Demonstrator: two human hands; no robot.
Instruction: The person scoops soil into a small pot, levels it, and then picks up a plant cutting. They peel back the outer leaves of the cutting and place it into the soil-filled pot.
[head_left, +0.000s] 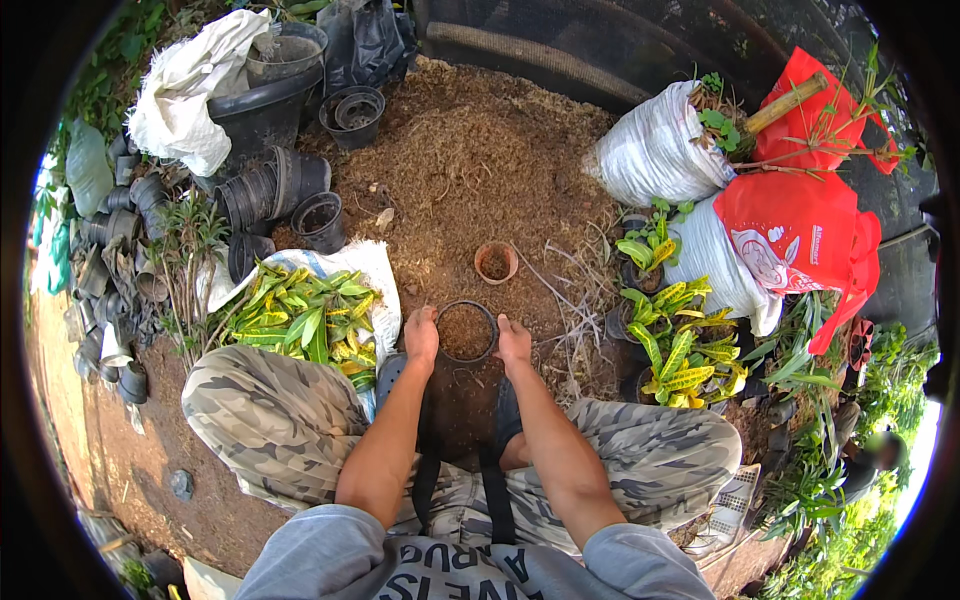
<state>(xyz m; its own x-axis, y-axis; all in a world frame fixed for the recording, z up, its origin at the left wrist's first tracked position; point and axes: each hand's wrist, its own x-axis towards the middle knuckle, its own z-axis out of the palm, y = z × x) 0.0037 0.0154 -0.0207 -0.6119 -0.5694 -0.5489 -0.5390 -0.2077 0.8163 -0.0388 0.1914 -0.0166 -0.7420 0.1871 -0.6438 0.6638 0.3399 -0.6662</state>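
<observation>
A round black plastic plant pot (466, 360) filled with brown potting mix (465, 331) is between my two hands. My left hand (421, 335) grips its left side, and my right hand (514, 341) grips the right side. Just beyond it, a small terracotta-coloured pot (496, 263) with some mix inside sits at the foot of a broad heap of brown potting mix (480, 165). Left of my left hand, cut croton sprigs (304, 315) with yellow-green leaves lie on a white woven sack (382, 277). My thumbs are near the rim; the fingers' undersides are hidden.
Potted crotons (675, 345) stand at the right beside filled white sacks (652, 146) and a red bag (795, 232). Stacked black pots (262, 187) and a large black tub (262, 112) are at the left. Dry stems (574, 300) lie near my right hand. A person (862, 469) is far right.
</observation>
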